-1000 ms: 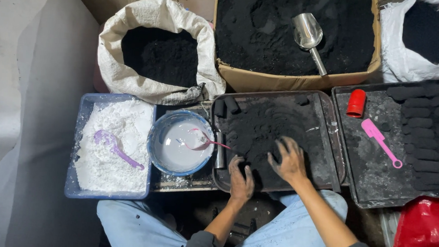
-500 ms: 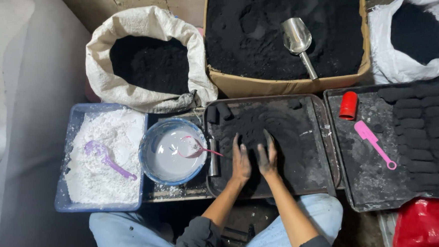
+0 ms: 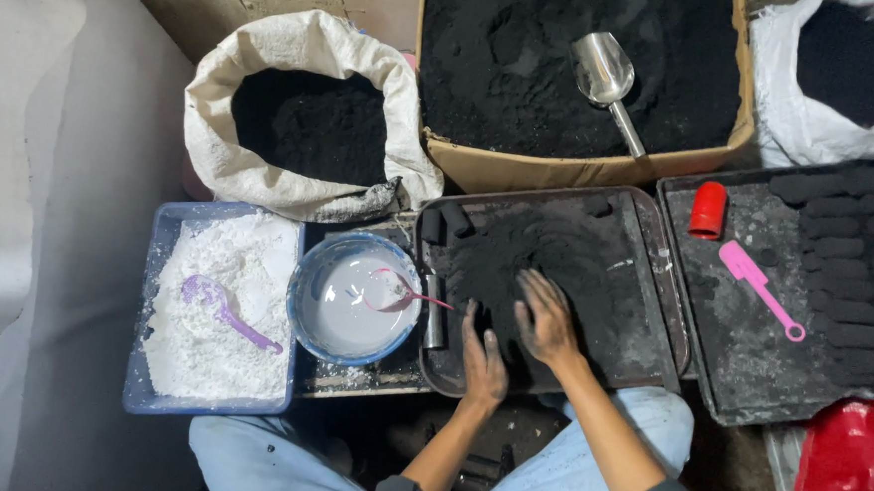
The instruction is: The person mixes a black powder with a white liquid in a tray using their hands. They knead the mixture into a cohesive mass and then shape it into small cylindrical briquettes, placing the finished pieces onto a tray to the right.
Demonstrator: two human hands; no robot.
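Black powder heap (image 3: 516, 265) in dark tray (image 3: 654, 287); loose, piled centre-left

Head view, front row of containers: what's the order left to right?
Blue plastic tub of white powder with a purple scoop → round blue-rimmed bowl of pale liquid → dark metal tray of black powder, both hands in it (left hand, right hand) → second dark tray holding a red cap and pink spatula.
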